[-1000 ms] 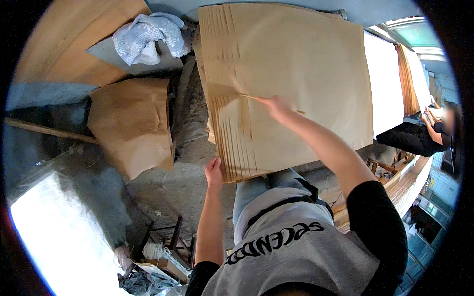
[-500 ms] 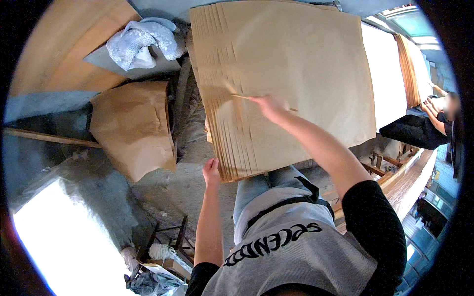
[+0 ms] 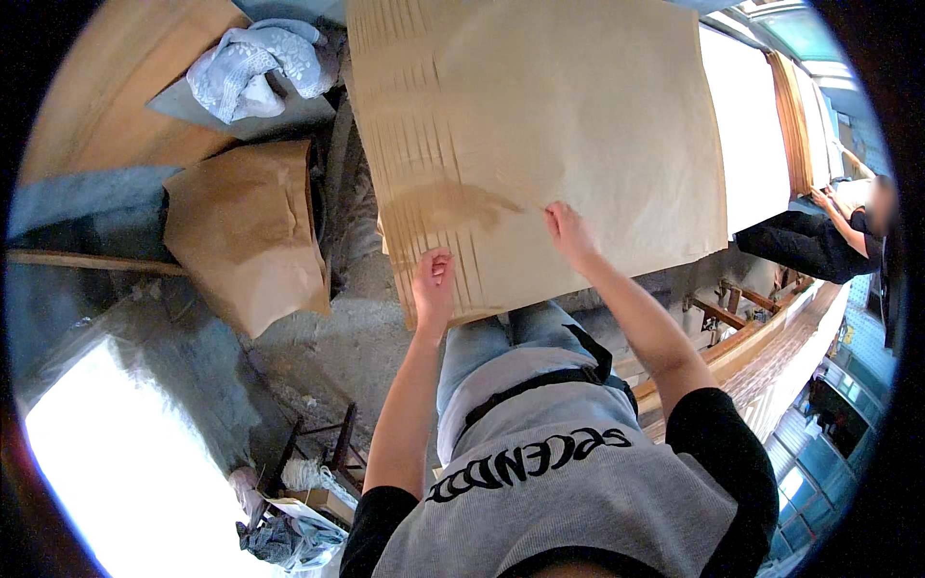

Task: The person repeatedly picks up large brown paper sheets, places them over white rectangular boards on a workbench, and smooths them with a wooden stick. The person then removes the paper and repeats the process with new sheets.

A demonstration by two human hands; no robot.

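A wide stack of brown paper sheets (image 3: 588, 116) lies in front of me, with its left edges fanned out in narrow steps. Over the fanned edges near the front left corner is my left hand (image 3: 433, 289), its fingers curled closed; whatever they may hold is hidden. My right hand (image 3: 570, 234) is above the middle front of the top sheet, closed in a pinch on a thin wooden stick, which is blurred and hard to make out against the paper. A darker brown smear or shadow stretches left from the right hand across the sheet.
Folded brown paper (image 3: 252, 231) hangs at the left, below a white patterned cloth (image 3: 258, 72). White sheets (image 3: 747, 135) continue to the right, where another person (image 3: 853, 226) works. Wooden beams (image 3: 761, 356) stand at lower right, a dark metal frame (image 3: 332, 443) at lower left.
My left hand has risen from beside the stack's corner to over the fanned edges. My right hand has drawn nearer to me and slightly right. The view has shifted a little.
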